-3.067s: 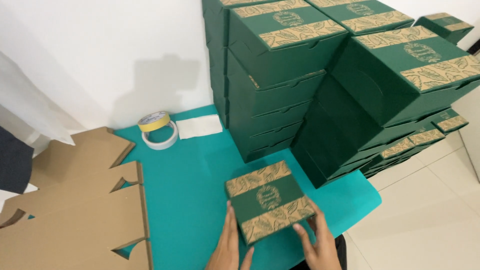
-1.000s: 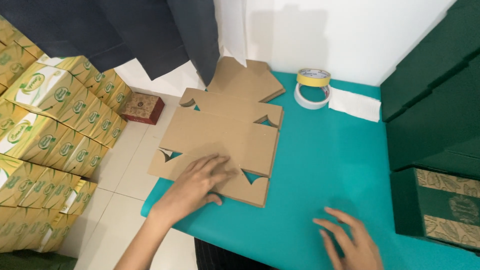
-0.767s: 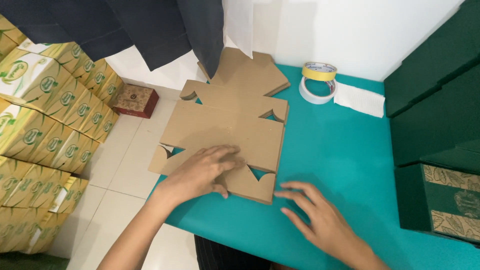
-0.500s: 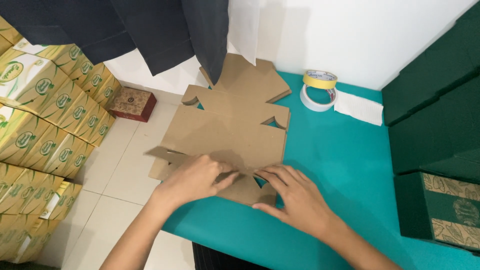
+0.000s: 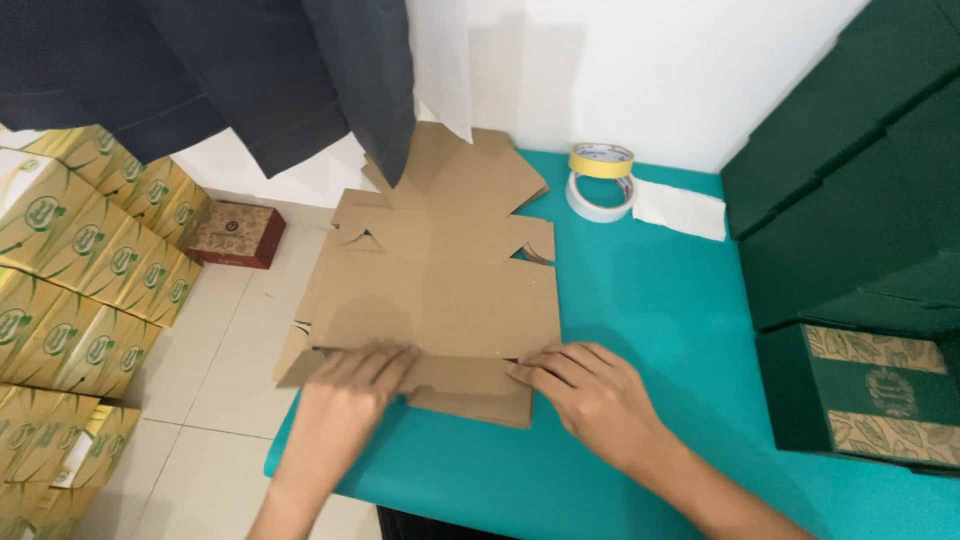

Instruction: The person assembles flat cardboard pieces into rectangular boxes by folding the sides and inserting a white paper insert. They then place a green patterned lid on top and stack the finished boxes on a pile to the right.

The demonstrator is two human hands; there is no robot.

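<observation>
A teal counter [image 5: 660, 330] fills the middle. On its right side stands a tall stack of dark green boxes [image 5: 850, 190], piled one on another so many fit in little room. One green box [image 5: 870, 395] with leafy tan bands sits in front of them at the right edge.

On the floor at the left are rows of yellow boxes [image 5: 80, 260], packed tight side by side. A small red box [image 5: 235, 232] sits alone on the tiles near them. Dark cloth [image 5: 230, 80] hangs down at the far left.

A pile of flat brown cardboard [image 5: 440, 290] lies on the left part of the counter, hanging a bit over its left edge. The sheets lie flat, so the top one is easy to get at.

The left hand [image 5: 345, 400] lies on the near left flap with its fingers spread and pressing down; it grips nothing. The right hand [image 5: 590, 395] rests on the near right edge, fingers curled at the top sheet, as if to pinch it up.

At the far side are two tape rolls [image 5: 600, 180], one on the other, and a white cloth [image 5: 680, 208] just beside them, within easy reach.
</observation>
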